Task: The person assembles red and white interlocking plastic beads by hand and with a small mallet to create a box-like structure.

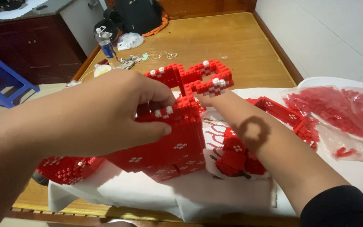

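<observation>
Brick model [169, 143] clenched in left hand [106, 117] grip; right hand [209, 98] grips its top from behind.

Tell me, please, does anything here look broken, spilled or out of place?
Nothing looks spilled. The red brick model is unfinished: separate red sections lie apart on the white sheet, and loose red bricks stay in clear bags. Both hands, left and right, grip the model.

You have two hands in view: your left hand [106, 115] and your right hand [209, 98], both at one large red brick model [177, 143]. Two smaller red brick sections lie to the right, one near [236, 153] and one far [288, 115]. Far left stand one water bottle [106, 46] and one blue plastic stool [1, 80].
</observation>
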